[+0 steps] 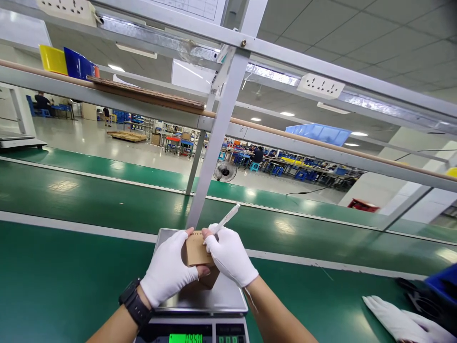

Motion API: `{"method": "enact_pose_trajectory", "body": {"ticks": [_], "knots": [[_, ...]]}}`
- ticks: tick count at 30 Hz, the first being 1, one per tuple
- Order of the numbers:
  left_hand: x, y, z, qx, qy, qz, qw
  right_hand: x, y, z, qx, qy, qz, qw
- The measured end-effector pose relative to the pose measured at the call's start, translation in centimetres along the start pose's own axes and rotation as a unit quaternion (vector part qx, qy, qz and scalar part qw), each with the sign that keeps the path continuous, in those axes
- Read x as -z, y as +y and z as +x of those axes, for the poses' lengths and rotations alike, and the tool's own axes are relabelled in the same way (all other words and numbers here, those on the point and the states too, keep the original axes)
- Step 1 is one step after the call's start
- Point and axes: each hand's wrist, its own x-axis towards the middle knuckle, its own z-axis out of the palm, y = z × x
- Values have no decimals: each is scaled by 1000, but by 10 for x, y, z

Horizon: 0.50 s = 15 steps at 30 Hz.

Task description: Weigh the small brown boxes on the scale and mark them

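Observation:
A small brown cardboard box (197,252) is held over the steel platform of a weighing scale (200,297). My left hand (167,274), in a white fingerless glove with a black watch at the wrist, grips the box's left side. My right hand (228,255), also gloved, pinches the box's top right edge and holds a white pen (226,219) that points up and to the right. The scale's green display (185,338) glows at the bottom edge.
A green conveyor belt (89,200) runs across behind the scale. A slanted metal post (217,138) rises just behind it. Another person's white-gloved hand (400,319) lies at the lower right beside a blue bin (442,286). Workers sit at distant benches.

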Motion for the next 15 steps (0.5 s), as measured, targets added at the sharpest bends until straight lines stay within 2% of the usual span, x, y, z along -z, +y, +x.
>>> {"method": "enact_pose_trajectory", "body": {"ticks": [9,15], "knots": [[-1,1,0,0,2,0,1000,-1,-2,0,-4,17,9,1000],[-2,-1,0,-12,6,9,1000,0,-1,-2,23,26,-18,999]]}}
